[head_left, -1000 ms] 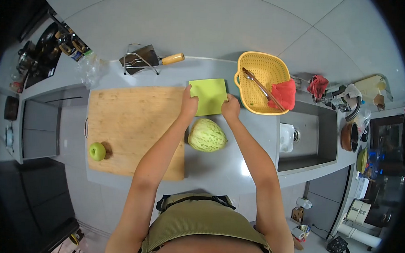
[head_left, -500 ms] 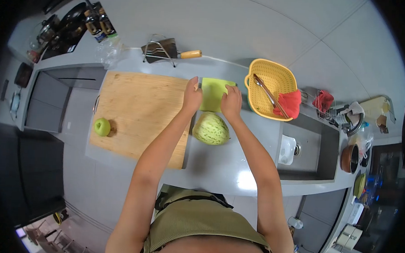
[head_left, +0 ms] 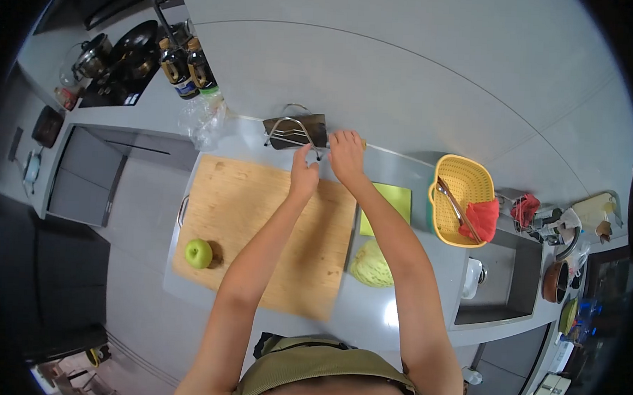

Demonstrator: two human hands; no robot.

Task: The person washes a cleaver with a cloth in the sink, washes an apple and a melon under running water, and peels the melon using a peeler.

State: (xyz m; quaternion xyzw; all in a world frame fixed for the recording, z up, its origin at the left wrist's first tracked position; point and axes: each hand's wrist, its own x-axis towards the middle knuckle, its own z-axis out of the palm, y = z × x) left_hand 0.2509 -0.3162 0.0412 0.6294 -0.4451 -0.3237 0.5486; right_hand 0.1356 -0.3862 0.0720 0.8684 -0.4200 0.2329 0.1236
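Observation:
A cleaver with a broad dark blade (head_left: 312, 129) stands in a wire knife rack (head_left: 285, 134) against the wall. My right hand (head_left: 346, 156) is closed round its wooden handle, which shows only at the far end. My left hand (head_left: 304, 177) is beside the rack's front leg, fingers apart and holding nothing; whether it touches the wire I cannot tell. Below my hands lies a wooden cutting board (head_left: 273, 217) with a green apple (head_left: 199, 254) near its left edge. To the right, a green cloth (head_left: 390, 201) and a pale green melon (head_left: 371, 265) are partly hidden by my right forearm.
A yellow basket (head_left: 444, 217) holding a long utensil and a red cloth (head_left: 481, 220) stands right, by the sink (head_left: 498, 315). Dark bottles (head_left: 179, 75) and a crumpled plastic bag (head_left: 203, 122) are at the back left, near the stove (head_left: 120, 90) with pans.
Both hands have left the green cloth and moved to the rack at the back. My right hand has taken hold of the cleaver's handle. The view has shifted.

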